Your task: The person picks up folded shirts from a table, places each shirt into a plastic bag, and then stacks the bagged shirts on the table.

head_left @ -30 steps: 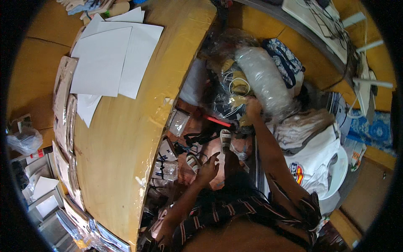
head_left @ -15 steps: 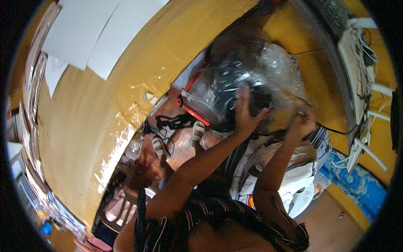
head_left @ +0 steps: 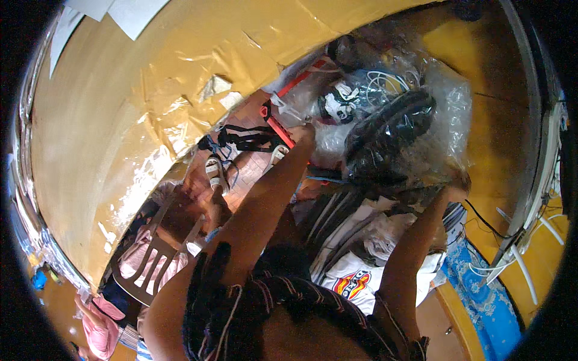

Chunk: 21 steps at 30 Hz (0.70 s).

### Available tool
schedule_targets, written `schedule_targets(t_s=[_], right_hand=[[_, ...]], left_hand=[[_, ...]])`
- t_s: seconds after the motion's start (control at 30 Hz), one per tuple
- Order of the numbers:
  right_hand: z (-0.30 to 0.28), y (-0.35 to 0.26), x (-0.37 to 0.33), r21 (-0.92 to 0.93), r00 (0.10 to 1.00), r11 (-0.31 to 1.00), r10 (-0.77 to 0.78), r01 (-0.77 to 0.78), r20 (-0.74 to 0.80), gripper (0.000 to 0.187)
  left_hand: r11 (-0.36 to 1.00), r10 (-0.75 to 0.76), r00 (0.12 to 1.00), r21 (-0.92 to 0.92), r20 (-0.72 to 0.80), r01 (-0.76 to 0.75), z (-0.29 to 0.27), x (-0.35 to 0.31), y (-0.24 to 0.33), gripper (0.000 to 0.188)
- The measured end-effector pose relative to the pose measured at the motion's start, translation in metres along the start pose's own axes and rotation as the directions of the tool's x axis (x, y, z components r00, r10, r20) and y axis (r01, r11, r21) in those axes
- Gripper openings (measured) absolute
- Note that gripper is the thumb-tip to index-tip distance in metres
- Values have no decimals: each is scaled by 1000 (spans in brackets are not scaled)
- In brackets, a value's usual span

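A large clear plastic bag (head_left: 454, 102) lies spread in front of me, with a black bundle (head_left: 394, 129) and some white and dark pieces inside it. At the bag's left edge, beside a red bar, my left hand (head_left: 305, 133) is closed on the plastic; its fingers are partly hidden. My right hand (head_left: 457, 188) grips the bag's near right edge, its fingertips mostly out of sight. Between my forearms, folded clothes (head_left: 355, 240) sit in a pile just below the bag, with a white printed shirt on top.
A long yellow-covered table (head_left: 102, 150) runs along the left, with white sheets (head_left: 135, 15) at its far end. Black straps (head_left: 247, 138) lie on the tiled floor near a person's sandalled foot (head_left: 215, 174). A brown plastic chair (head_left: 158, 262) stands at lower left; blue patterned cloth (head_left: 481, 289) at right.
My left hand has left the top of the black bundle and moved left to the bag's edge. My right hand has shifted slightly right. The bag now lies spread wider; my view has turned.
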State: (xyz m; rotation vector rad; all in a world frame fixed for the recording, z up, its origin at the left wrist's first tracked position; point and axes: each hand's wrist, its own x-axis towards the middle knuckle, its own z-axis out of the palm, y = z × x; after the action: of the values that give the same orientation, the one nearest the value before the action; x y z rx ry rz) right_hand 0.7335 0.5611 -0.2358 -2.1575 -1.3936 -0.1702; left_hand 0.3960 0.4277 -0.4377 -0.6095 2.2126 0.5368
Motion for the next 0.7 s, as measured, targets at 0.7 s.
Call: schedule_targets(t_s=[0.7], right_hand=[[20,43,5,29,995,996,-87,89,-58,25]], left_hand=[[19,502,558,636,661,-771,-43,66,26,40]])
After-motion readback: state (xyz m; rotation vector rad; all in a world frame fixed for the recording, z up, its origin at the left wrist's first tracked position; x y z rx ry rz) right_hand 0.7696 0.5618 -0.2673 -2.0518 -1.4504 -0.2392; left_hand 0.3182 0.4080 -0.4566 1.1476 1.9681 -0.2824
